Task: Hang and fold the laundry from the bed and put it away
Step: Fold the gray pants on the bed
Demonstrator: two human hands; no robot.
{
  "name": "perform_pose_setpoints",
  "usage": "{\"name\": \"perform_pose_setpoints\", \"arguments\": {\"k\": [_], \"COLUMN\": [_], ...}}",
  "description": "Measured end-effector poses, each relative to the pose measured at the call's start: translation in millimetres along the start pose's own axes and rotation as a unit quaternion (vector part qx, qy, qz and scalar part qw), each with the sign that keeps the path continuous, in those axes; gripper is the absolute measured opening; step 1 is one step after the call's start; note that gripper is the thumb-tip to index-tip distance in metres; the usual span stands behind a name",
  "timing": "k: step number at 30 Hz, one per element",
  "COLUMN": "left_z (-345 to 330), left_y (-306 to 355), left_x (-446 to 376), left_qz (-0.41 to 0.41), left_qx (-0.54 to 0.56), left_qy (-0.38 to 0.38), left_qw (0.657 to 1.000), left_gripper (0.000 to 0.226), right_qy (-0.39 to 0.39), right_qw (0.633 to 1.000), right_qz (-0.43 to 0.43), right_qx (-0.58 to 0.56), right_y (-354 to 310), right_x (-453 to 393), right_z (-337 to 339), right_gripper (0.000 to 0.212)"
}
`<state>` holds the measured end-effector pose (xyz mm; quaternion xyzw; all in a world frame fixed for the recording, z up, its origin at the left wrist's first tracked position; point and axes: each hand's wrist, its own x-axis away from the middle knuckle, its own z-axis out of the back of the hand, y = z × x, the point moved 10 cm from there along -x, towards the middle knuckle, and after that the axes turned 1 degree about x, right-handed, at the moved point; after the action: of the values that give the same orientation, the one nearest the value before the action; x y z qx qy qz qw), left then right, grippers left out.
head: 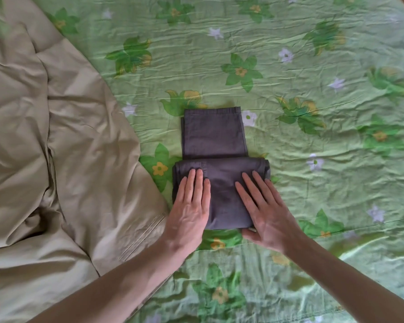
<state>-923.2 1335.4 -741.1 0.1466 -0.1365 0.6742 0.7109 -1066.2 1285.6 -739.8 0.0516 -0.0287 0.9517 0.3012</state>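
Note:
A dark grey garment (214, 136), probably trousers, lies folded on the green flowered bed sheet (313, 159) in the middle of the view. Its near part is folded over into a thicker band, and a narrower flat part reaches away from me. My left hand (189, 206) lies flat on the left side of the folded band with straight fingers. My right hand (262, 210) presses flat on the right side, its thumb at the near edge of the fabric.
A beige duvet (44, 148) lies crumpled over the left part of the bed, its edge close to my left hand. The flowered sheet stretches wide to the right and beyond the garment.

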Motion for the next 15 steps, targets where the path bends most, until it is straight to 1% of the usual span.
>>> {"name": "perform_pose_setpoints", "arguments": {"k": [1,2,3,5,6,8,9,11,13,15], "left_z": [2.3,4.5,7.3,18.0,23.9,37.9,45.7,61.2,72.5,82.4], "left_y": [4.2,7.2,8.9,8.7,6.6,1.0,-2.4,-10.1,-17.5,-27.9], "left_x": [-1.1,-1.6,-0.8,3.0,6.4,14.7,19.6,30.0,39.5,44.6], "left_qz": [0.011,0.018,0.022,0.019,0.015,0.002,-0.011,-0.038,-0.068,-0.084], "left_qx": [0.003,0.004,0.004,0.026,0.056,0.150,0.201,0.267,0.296,0.324], "left_qy": [-0.012,-0.024,-0.034,-0.033,-0.028,0.002,0.027,0.059,0.079,0.102], "left_qw": [1.000,1.000,0.999,0.999,0.998,0.989,0.979,0.961,0.949,0.937], "left_gripper": [0.092,0.085,0.084,0.094,0.098,0.095,0.089,0.070,0.049,0.035], "right_qy": [0.006,0.014,0.023,0.039,0.053,0.087,0.097,0.106,0.106,0.112], "right_qw": [1.000,1.000,0.999,0.998,0.997,0.994,0.992,0.986,0.977,0.957], "right_qz": [-0.010,-0.018,-0.026,-0.033,-0.032,-0.023,-0.019,-0.023,-0.048,-0.078], "right_qx": [-0.001,-0.003,-0.007,-0.021,-0.034,-0.064,-0.081,-0.124,-0.180,-0.255], "right_y": [-2.1,-3.6,-4.2,-3.4,-2.5,0.0,1.6,6.9,15.5,27.3], "right_x": [-0.8,-1.5,-1.6,0.5,3.1,9.3,11.9,17.2,24.2,29.9], "right_z": [1.7,5.0,9.3,19.6,26.7,45.6,56.1,77.2,93.0,102.3], "right_gripper": [0.123,0.120,0.116,0.102,0.092,0.070,0.064,0.061,0.060,0.057]}}
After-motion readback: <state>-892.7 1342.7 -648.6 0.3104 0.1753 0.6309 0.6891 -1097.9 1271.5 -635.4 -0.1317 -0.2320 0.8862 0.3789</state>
